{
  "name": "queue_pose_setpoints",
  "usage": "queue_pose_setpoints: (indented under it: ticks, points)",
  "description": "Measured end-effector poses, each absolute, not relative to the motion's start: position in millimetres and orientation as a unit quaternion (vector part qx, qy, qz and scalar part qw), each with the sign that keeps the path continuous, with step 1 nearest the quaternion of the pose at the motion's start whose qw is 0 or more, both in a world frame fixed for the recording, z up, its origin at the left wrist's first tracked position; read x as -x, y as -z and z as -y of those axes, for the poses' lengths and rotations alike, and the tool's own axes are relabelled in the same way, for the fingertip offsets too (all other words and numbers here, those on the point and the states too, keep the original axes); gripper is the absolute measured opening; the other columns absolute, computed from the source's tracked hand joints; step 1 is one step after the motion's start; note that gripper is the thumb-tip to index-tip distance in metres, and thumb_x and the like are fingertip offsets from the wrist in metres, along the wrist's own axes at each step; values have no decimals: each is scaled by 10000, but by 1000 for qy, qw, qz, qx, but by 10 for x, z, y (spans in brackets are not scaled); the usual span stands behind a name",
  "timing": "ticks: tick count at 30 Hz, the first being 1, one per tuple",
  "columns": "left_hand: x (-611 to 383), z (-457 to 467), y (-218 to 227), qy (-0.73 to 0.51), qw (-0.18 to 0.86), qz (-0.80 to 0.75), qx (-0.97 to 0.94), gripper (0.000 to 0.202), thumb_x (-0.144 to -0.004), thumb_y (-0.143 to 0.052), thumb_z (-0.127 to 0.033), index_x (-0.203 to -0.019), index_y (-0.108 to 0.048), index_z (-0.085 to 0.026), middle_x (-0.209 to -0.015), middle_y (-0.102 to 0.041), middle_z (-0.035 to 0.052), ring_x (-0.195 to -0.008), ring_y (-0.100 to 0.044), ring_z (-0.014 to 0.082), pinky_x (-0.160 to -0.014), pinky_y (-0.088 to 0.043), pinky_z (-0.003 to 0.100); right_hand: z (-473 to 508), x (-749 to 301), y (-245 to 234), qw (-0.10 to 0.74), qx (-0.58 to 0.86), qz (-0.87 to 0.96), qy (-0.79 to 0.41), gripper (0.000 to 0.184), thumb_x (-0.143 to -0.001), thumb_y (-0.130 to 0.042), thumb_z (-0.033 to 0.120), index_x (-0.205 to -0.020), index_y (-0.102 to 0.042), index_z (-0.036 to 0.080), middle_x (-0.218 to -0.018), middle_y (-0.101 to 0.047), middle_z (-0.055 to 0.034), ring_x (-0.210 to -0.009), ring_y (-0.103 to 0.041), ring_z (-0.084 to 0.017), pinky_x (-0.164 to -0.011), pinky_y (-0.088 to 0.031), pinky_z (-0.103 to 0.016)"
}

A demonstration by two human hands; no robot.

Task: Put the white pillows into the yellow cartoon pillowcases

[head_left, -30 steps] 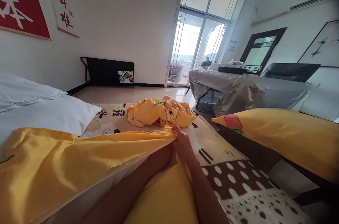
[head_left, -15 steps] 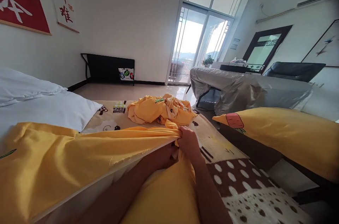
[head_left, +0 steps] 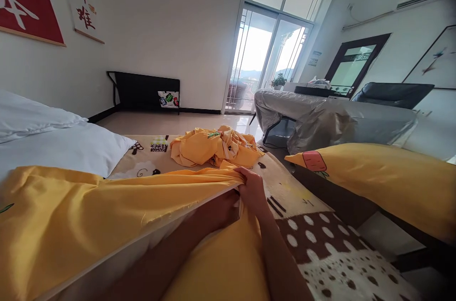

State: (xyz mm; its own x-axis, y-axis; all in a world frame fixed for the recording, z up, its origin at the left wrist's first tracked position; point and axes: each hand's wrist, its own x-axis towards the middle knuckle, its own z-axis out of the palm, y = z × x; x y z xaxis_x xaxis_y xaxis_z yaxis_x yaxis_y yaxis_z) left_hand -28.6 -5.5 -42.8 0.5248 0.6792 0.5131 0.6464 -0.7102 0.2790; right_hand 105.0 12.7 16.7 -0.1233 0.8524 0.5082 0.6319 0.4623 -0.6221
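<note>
A yellow pillowcase (head_left: 117, 203) is stretched from the left side to the middle, its pale-edged opening facing me. My right hand (head_left: 252, 189) is closed on the bunched cloth at the far end of that opening. Inside the opening, my left forearm runs under the upper layer, and my left hand (head_left: 228, 203) is curled against the cloth just beside the right one. Its fingertips are partly hidden by the fabric. Between my forearms bulges more yellow cloth (head_left: 221, 263), and I cannot tell what fills it.
A crumpled orange-yellow cloth (head_left: 217, 145) lies on the patterned blanket (head_left: 309, 239) beyond my hands. White pillows (head_left: 67, 142) are at the left. A stuffed yellow pillow (head_left: 381, 173) with a carrot print rests at the right. Plastic-covered furniture (head_left: 317, 116) stands farther back.
My left hand has shifted slightly, with its fingers now less exposed. Both hands have moved a little to the left with the cloth. The view has turned slightly.
</note>
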Motion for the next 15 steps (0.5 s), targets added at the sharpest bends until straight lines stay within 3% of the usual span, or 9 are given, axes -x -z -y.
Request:
queue_pose_setpoints:
  ticks: [4, 8, 11, 15]
  points:
    - [339, 114, 412, -295, -53, -300, -906, 310, -846, -486, -180, -1128, -603, -124, -1263, -559, 127, -1250, -463, 248, -1106, -359, 380, -108, -1046, -166, 440, 502, 735, -125, 525, -508, -406, 106, -939, -696, 184, -868, -717, -24, -784, -617, -182, -755, -435, -252]
    - [364, 118, 442, -312, -108, -278, -902, 337, -860, -452, -156, -1162, -577, -76, -1303, -531, 155, -1312, -397, 256, -1155, -286, 382, -113, -1064, -170, 423, 498, 749, -113, 383, -561, -422, 106, -820, -692, 184, -787, -661, -23, -755, -585, -166, -713, -417, -239]
    - [329, 99, 451, -302, -91, -284, -906, 337, -870, -435, -146, -1170, -576, -83, -1279, -559, 137, -1289, -428, 233, -1153, -299, 364, -122, -1070, -169, 412, 501, 757, -81, 276, -577, -430, 95, -703, -659, 184, -820, -594, -30, -765, -551, -153, -705, -399, -235]
    - [255, 83, 416, -290, -6, -354, -889, 383, -861, -481, -204, -1235, -537, -144, -1338, -513, 122, -1281, -434, 265, -1120, -351, 435, -90, -1071, -180, 389, 517, 759, -74, 224, -581, -437, 75, -640, -623, 185, -756, -534, -16, -726, -517, -142, -680, -374, -231]
